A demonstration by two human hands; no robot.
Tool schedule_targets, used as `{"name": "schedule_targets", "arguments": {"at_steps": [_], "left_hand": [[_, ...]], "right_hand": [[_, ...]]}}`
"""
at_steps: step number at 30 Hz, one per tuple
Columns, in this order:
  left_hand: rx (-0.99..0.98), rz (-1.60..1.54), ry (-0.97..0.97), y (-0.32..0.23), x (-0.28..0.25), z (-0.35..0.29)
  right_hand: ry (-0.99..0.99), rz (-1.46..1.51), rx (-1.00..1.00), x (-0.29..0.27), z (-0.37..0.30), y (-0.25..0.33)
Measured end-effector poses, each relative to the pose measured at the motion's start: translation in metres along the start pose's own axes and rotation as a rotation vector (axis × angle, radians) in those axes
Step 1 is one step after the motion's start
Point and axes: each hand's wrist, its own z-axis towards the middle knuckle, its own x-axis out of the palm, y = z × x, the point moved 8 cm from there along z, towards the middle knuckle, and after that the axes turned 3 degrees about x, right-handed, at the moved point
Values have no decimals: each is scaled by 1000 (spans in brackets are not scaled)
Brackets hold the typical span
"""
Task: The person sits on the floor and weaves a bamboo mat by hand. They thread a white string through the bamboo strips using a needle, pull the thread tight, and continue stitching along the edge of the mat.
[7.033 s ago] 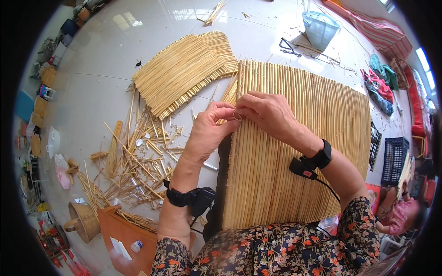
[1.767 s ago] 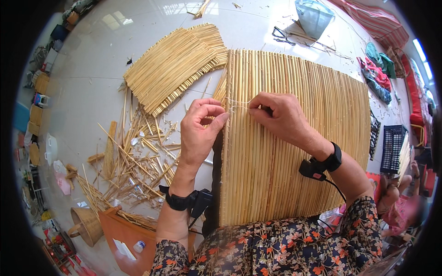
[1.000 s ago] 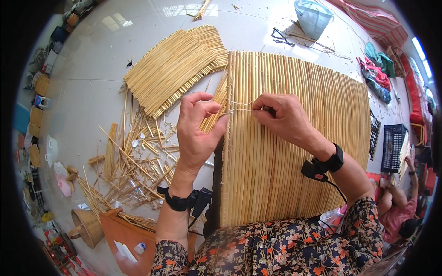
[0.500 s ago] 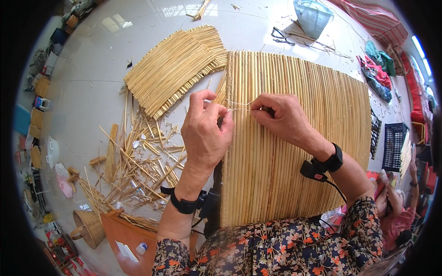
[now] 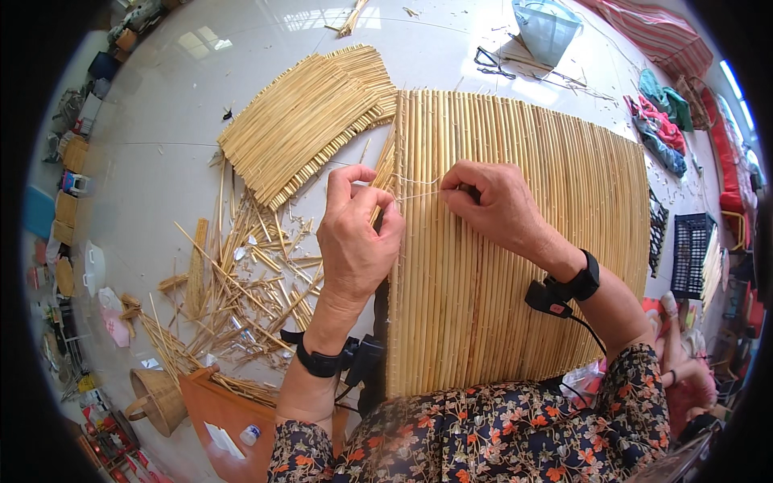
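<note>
A large mat of yellow reed stalks (image 5: 515,266) lies before me, its stalks side by side and bound with rows of stitching. Over its upper left part runs a thin white thread (image 5: 420,195), stretched between my hands. My right hand (image 5: 498,203) is above the mat, thumb and forefinger pinched on the thread. At the mat's left edge my left hand (image 5: 358,237) has its fingers curled and its thumb near the forefinger, where the thread's other end meets it. The exact grip there is partly hidden.
Smaller reed mats (image 5: 302,121) are stacked at the upper left, above scattered stalk offcuts (image 5: 258,282). A wooden stool (image 5: 213,419) and a bucket (image 5: 157,400) stand lower left. Far right are a dark crate (image 5: 691,256) and another person (image 5: 684,362); a blue bin (image 5: 547,32) is beyond the mat.
My left hand has shifted slightly, and the lower strand of thread looks straighter and tighter. My right hand has barely moved. The other person's raised arm has come down.
</note>
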Motion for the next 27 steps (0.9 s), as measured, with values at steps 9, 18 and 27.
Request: {"name": "schedule_targets", "arguments": {"at_steps": [9,18,27], "left_hand": [[-49,-57,9,9,1,-3],[-75,-190,58,20,4,-6],[-287,-584,112,42,12,5]], "right_hand": [[-25,-2,22,-3,2,1],[-41,62,45,-6,0,-3],[-29,90,4,-5,-2,0]]}}
